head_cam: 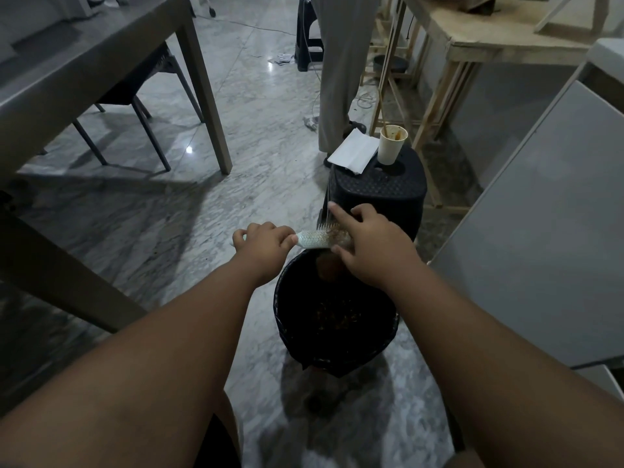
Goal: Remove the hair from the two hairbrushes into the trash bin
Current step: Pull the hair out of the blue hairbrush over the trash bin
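Note:
My left hand (261, 246) grips the handle of a white hairbrush (312, 238), held level over the far rim of the black trash bin (287, 319). Brown hair (339, 236) is tangled in the bristles at the brush's far end. My right hand (366, 246) is on that end, thumb and fingers pinching the clump of hair, index finger stretched out past the bristles. A tuft of brown hair hangs below the brush just inside the bin. More hair lies at the bin's bottom. Only one hairbrush is in view.
A black stool (378, 194) behind the bin carries a paper cup (391, 143) and a white folded paper (353, 150). A person's trouser leg (337, 79) stands beyond it. A grey table (84, 62) with a chair is at left, a white cabinet (540, 248) at right.

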